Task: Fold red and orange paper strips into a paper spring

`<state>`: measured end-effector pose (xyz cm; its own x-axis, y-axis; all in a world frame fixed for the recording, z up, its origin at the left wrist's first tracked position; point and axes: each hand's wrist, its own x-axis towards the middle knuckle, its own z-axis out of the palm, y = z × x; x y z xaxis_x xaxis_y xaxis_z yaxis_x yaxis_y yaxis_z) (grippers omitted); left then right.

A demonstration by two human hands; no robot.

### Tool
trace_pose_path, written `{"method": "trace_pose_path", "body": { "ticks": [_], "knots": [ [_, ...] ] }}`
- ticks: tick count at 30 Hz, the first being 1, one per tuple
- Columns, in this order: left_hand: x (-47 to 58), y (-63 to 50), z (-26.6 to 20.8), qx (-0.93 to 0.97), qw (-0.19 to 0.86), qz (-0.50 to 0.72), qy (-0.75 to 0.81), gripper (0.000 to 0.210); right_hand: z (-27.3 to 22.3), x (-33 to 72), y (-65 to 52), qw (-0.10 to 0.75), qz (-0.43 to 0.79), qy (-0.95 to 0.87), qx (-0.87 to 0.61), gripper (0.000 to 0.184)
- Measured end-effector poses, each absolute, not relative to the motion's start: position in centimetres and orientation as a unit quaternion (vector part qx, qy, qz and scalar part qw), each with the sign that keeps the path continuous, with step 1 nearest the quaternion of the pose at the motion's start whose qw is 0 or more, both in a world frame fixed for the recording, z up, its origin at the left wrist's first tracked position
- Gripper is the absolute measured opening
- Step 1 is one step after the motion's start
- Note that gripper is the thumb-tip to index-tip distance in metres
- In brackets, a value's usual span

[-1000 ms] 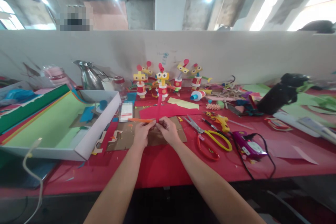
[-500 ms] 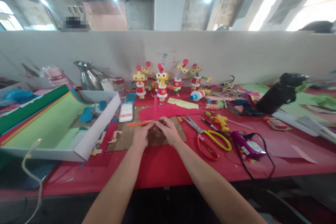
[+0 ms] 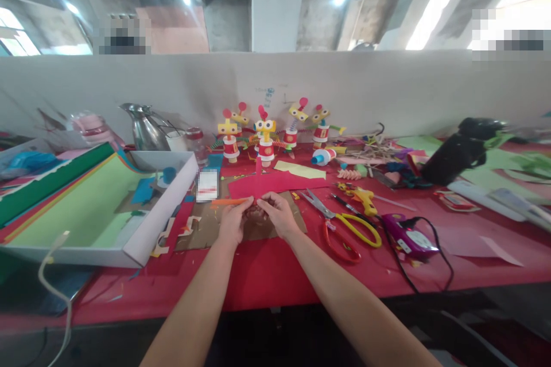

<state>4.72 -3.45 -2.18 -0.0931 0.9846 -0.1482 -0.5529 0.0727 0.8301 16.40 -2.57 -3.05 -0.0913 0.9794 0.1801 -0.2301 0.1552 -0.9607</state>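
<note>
Fingers of my left hand (image 3: 233, 222) and my right hand (image 3: 279, 215) are pinched close together over a piece of brown cardboard (image 3: 202, 233). Between them they hold two narrow paper strips where these meet. The orange paper strip (image 3: 220, 203) sticks out to the left past my left hand. A pinkish-red paper strip (image 3: 258, 176) points away from me, over red paper (image 3: 293, 181). My fingers hide the join of the strips. Just right of my right hand lie open scissors (image 3: 329, 215) with one yellow and one red handle.
Several paper-cup figures (image 3: 266, 146) stand at the back by the partition. A white box (image 3: 142, 246) with coloured paper is at left. At right are a yellow glue gun (image 3: 365, 200), a purple power box (image 3: 407, 238) with a black cable, and a black bottle (image 3: 456, 152).
Both hands keep their pinch in nearly the same place. The orange strip lies a little more level, and the pinkish-red strip has shifted slightly right.
</note>
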Motion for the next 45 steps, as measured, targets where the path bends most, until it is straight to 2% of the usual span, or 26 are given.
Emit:
{"method": "trace_pose_path", "body": {
  "ticks": [17,27,32,38,41,45],
  "knots": [
    [4.2,-3.1,-2.3,0.273,0.621,0.623,0.389,0.032,-2.9,16.0,-2.7,0.586,0.562,-0.459,-0.36,0.027],
    [4.8,-3.5,-3.0,0.367,0.615,0.585,0.381,0.026,-2.9,16.1,-2.8,0.587,0.572,-0.46,-0.341,0.026],
    [4.5,-3.3,-3.2,0.369,0.568,0.595,0.432,0.026,-2.9,16.0,-2.7,0.576,0.592,-0.451,-0.337,0.026],
    [4.7,-3.5,-3.3,0.401,0.537,0.598,0.44,0.022,-2.9,16.2,-2.8,0.581,0.514,-0.519,-0.358,0.025],
    [5.0,-3.8,-2.8,0.372,0.552,0.606,0.436,0.019,-2.8,16.2,-2.9,0.586,0.492,-0.532,-0.363,0.026],
    [5.1,-3.7,-2.1,0.301,0.595,0.629,0.4,0.015,-2.8,16.2,-2.8,0.584,0.545,-0.489,-0.351,0.032]
  ]
}}
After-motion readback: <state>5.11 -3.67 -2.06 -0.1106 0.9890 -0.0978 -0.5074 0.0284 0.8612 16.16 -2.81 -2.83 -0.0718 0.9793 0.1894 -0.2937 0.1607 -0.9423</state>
